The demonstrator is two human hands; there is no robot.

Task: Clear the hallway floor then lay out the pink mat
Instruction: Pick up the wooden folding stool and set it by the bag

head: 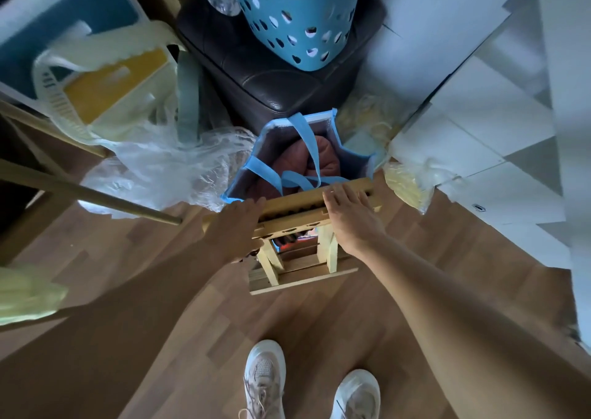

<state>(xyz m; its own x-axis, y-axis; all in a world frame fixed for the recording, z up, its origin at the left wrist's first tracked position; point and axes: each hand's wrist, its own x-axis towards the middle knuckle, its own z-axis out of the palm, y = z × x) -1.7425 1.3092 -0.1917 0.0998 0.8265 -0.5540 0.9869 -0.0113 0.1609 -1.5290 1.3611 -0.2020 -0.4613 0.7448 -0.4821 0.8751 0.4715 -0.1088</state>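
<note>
Sneakers (265, 383) nearest, both hands — left (238, 227), right (348, 214) — gripping wooden rack (297, 201).

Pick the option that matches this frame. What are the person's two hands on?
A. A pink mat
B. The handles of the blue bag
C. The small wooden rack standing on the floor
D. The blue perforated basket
C. The left hand and the right hand both rest on the top of the wooden rack, just in front of the blue bag.
</note>
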